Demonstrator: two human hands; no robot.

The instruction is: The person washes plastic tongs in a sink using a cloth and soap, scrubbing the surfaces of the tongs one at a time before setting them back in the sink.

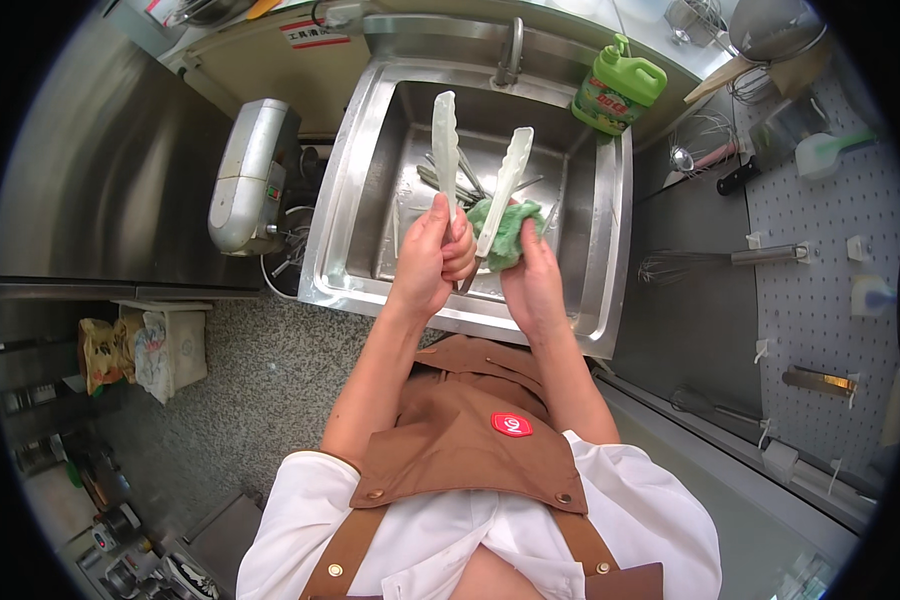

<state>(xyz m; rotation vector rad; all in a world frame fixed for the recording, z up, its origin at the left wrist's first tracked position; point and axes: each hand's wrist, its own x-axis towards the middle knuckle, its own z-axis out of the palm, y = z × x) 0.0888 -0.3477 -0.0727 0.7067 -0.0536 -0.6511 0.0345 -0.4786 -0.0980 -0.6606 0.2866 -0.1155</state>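
Over a stainless steel sink (360, 232), my left hand (433, 255) grips a pair of kitchen tongs (445, 142) by one arm. The tongs are spread, their two pale, scalloped ends pointing away from me. My right hand (531, 274) holds a green cloth (511, 236) against the tongs' right arm, low down near the pale end's base. Behind the cloth, several thin metal utensils (469, 176) lie on the sink floor, partly hidden by the tongs and my hands.
A faucet (510, 56) rises at the sink's far edge. The green pump bottle (616, 90) occupies the far right corner. Left of the sink stands a silver stand mixer (249, 180). Whisks (765, 255) and other tools hang from a pegboard (802, 210) on the right.
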